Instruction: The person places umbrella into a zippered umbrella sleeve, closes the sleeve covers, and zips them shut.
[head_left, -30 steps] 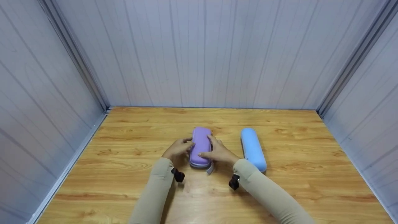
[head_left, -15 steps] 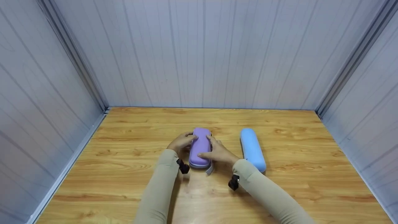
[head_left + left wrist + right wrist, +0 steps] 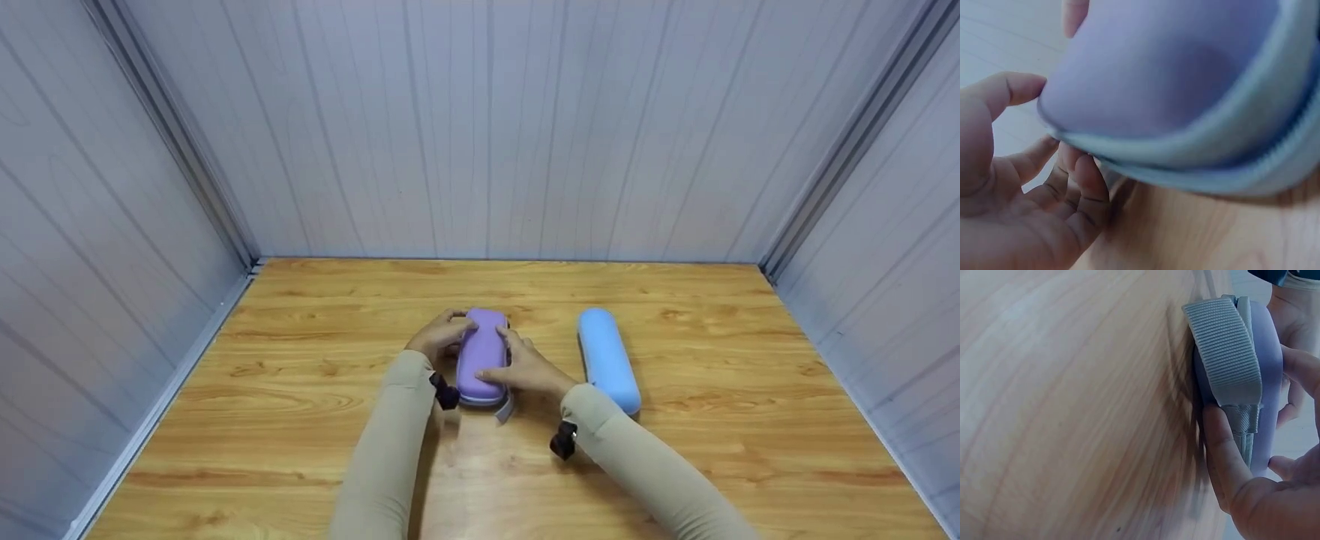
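Note:
A purple hard zip case with a grey zipper band lies lengthwise near the middle of the table. My left hand is at its far left side. In the left wrist view, the thumb is against the case's edge and the curled fingers pinch at the zipper seam; any pull there is hidden by them. Along the near part of that seam, the two grey bands stand slightly apart. My right hand grips the case from the right, fingers along its side. A grey ribbed strap hangs from the near right corner.
To the right of the right hand lies a long light-blue case, partly behind the right wrist and sleeve. The wooden table is enclosed by pale panel walls at the back and both sides.
My left hand has slid away from me along the purple case's left side, from around its middle to near its far end. The right hand and both cases have stayed nearly in place.

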`<state>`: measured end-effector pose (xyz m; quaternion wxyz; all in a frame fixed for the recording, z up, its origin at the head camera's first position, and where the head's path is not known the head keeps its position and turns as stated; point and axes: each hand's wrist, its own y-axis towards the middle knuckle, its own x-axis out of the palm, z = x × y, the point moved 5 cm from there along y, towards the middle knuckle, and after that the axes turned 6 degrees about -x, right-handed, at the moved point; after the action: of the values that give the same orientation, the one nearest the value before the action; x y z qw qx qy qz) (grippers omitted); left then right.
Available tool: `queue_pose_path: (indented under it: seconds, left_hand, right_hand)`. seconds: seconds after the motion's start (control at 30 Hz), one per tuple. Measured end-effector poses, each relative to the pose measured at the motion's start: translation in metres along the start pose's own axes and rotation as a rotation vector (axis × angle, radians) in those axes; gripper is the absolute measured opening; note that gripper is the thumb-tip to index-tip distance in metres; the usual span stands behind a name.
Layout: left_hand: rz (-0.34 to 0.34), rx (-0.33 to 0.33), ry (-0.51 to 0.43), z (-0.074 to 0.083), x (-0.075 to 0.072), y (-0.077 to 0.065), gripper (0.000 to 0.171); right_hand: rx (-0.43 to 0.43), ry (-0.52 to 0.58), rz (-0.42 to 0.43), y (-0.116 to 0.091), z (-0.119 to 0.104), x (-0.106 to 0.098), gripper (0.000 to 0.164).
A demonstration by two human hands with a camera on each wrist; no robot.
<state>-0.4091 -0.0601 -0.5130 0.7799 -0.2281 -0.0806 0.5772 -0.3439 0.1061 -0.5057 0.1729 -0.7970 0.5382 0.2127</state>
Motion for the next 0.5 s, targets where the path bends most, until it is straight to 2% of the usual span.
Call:
queue_pose_path:
  seconds: [0.23,0.5]
  left_hand:
    - [0.024,0.034,0.097,0.0048,-0.0018,0.0029,0.063]
    - [0.028,0.024,0.059,0.0035,-0.0028,0.0071,0.055]
  right_hand:
    - [-0.002,0.010,-0.001,0.0016,0.0001,0.0023,0.107]
    - [-0.006,0.019,-0.015,0.0004,-0.0025,0.0021,0.108]
